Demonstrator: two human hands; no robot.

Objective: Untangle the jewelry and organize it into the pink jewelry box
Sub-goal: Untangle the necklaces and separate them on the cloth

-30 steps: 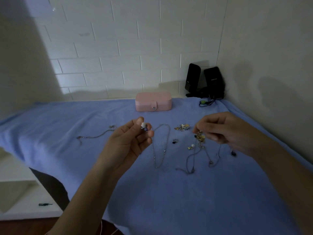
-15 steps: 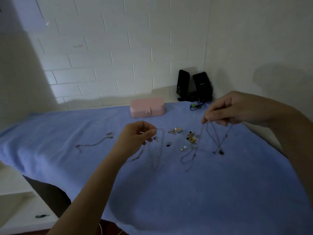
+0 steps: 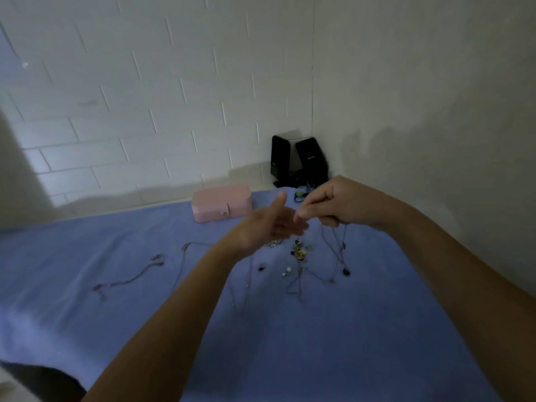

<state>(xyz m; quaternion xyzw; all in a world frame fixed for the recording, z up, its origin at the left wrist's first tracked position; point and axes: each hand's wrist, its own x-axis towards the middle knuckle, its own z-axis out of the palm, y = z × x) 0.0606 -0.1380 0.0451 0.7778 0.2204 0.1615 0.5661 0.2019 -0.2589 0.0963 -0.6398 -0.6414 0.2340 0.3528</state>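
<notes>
The pink jewelry box (image 3: 222,203) sits shut at the back of the blue cloth (image 3: 290,343). My right hand (image 3: 339,203) is raised above the cloth, pinching thin necklace chains (image 3: 338,250) that hang down to a dark pendant (image 3: 345,271). My left hand (image 3: 272,224) is open, thumb up, fingers reaching just under the right hand's fingertips. A gold charm cluster (image 3: 299,252) dangles in the tangle. A long chain (image 3: 246,285), small earrings (image 3: 286,271) and a separate chain (image 3: 130,281) lie on the cloth.
Two black speakers (image 3: 298,161) with a cable stand in the back right corner against the white brick wall. The cloth's near left edge drops off at a dark gap (image 3: 43,381).
My left hand let go of the small piece it pinched and moved right and up, opening beside the right hand. The right hand stays raised with the chains hanging. The view tilted upward.
</notes>
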